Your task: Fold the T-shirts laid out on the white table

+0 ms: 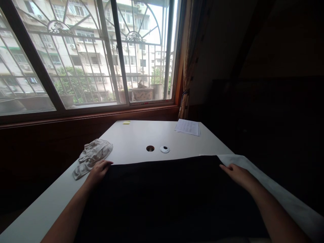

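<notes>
A large black cloth is stretched across the near half of the white table. At its far left corner, my left hand pinches the edge between thumb and fingers. My right hand grips the far right edge in the same way. Between the two hands the far edge runs nearly straight, rising slightly to the right. What kind of cloth item it is, I cannot tell. Just beyond my left hand lies a crumpled whitish cloth.
Papers and a yellow sticky note lie at the table's far edge. A round cable hole sits mid-table, its white cover beside it. Pale translucent sheeting covers the right side. A barred window and curtain stand behind.
</notes>
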`<state>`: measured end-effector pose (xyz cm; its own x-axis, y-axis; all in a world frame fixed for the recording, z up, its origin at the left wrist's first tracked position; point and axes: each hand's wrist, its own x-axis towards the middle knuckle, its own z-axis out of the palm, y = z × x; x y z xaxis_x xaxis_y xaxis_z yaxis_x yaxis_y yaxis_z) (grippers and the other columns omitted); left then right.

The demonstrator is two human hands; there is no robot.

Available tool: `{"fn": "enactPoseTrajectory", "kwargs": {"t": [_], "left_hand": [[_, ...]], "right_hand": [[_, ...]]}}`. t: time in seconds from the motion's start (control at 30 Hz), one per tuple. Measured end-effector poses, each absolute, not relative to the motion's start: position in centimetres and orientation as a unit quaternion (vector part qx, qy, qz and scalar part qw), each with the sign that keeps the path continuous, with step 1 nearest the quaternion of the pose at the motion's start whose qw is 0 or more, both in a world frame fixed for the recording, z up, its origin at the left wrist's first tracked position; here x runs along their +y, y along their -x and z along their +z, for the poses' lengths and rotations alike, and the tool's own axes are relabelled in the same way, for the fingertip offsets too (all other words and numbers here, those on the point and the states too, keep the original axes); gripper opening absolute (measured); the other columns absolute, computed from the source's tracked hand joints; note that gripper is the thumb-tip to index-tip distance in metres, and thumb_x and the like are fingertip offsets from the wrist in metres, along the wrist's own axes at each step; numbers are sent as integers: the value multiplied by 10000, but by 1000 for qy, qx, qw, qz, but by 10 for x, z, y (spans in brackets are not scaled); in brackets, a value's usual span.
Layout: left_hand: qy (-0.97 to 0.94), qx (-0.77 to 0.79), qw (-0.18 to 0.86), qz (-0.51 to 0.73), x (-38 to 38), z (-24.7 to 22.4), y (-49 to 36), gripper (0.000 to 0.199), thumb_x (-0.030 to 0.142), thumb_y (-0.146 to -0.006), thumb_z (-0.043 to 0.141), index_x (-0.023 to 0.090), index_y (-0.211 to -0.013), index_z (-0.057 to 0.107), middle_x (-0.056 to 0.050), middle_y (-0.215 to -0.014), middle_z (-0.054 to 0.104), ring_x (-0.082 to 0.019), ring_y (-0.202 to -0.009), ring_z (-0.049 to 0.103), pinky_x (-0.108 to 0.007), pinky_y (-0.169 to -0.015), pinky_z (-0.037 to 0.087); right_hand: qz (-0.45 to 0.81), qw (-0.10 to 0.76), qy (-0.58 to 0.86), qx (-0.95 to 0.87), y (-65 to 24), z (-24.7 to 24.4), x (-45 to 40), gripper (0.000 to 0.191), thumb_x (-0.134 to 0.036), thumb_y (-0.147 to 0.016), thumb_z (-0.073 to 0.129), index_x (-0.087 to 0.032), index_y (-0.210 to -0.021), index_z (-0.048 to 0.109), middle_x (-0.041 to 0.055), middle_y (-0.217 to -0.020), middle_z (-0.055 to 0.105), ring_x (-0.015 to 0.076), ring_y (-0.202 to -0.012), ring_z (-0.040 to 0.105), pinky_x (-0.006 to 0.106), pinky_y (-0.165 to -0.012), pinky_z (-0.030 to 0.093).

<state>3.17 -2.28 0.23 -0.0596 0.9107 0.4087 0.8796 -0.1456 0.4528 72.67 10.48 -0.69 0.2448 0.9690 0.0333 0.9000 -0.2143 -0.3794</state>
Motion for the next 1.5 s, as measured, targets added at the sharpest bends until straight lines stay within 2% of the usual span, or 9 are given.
{"fn": "enactPoseTrajectory", "kwargs": {"t": [0.17, 0.27, 0.37, 0.53, 0.63, 0.73, 0.93, 1.17, 1.5], "left_hand": [[-701, 641, -31, 310, -22, -5, -31, 378, 395, -930, 489, 244, -1185, 724, -103, -1218, 695, -305, -1196, 615, -492, -1074, 472], [-731, 625, -59, 268, -24, 0, -47, 418, 417, -978, 473, 271, -1329, 646, -96, -1424, 607, -332, -1397, 476, -581, -1187, 317], [-795, 572, -50, 196, -29, 12, -86, 456, 437, -1016, 446, 307, -1441, 550, -62, -1543, 511, -338, -1509, 317, -645, -1216, 206], [-893, 436, 18, 113, -36, 23, -187, 632, 580, -1011, 437, 342, -1583, 315, -53, -1651, 315, -325, -1542, 215, -621, -1228, 215], [-922, 373, 50, 88, -29, 20, -251, 695, 626, -1016, 364, 277, -1607, 256, -77, -1665, 256, -299, -1549, 185, -564, -1246, 213], [-934, 345, 57, 75, -10, 14, -309, 760, 653, -1021, 274, 201, -1624, 178, -97, -1686, 156, -294, -1566, 92, -577, -1256, 149], [-924, 361, 82, 99, 36, 1, -378, 788, 672, -1018, 192, 172, -1627, 168, -112, -1690, 134, -283, -1573, 36, -567, -1264, 101], [-917, 379, 96, 79, 63, -2, -353, 782, 668, -1021, 193, 166, -1620, 204, -91, -1686, 143, -255, -1573, 79, -507, -1282, 77], [-934, 343, 89, 35, 55, 16, -264, 646, 582, -1058, 255, 302, -1625, 123, 9, -1686, 123, -221, -1567, 96, -425, -1280, 114]], "right_hand": [[161, 127, 777, -595, -717, 3, 96, 525, -667, -907, 414, -206, -838, 657, 134, -829, 717, 308, -753, 704, 428, -680, 542], [160, 118, 776, -599, -713, 5, 94, 524, -657, -922, 388, -209, -860, 653, 134, -846, 716, 306, -764, 703, 428, -685, 541], [144, 122, 776, -601, -714, 5, 95, 529, -662, -916, 396, -206, -934, 663, 140, -897, 724, 308, -780, 702, 429, -689, 540], [119, 121, 771, -614, -715, 4, 96, 545, -657, -914, 400, -193, -972, 681, 150, -906, 729, 318, -785, 705, 425, -674, 534], [124, 114, 773, -611, -714, 5, 95, 547, -658, -919, 393, -196, -931, 686, 141, -888, 730, 311, -780, 704, 415, -669, 533], [118, 115, 772, -614, -713, 7, 93, 548, -670, -917, 397, -204, -936, 685, 132, -910, 734, 309, -801, 703, 416, -696, 531], [116, 120, 767, -620, -711, 11, 90, 528, -665, -917, 414, -218, -952, 693, 133, -932, 741, 314, -822, 704, 404, -700, 519], [114, 127, 759, -629, -711, 12, 86, 504, -663, -923, 422, -229, -934, 678, 117, -937, 746, 296, -803, 708, 376, -677, 519], [142, 117, 761, -622, -708, 16, 83, 521, -679, -932, 387, -232, -915, 655, 107, -893, 734, 294, -784, 702, 388, -678, 521]]}}
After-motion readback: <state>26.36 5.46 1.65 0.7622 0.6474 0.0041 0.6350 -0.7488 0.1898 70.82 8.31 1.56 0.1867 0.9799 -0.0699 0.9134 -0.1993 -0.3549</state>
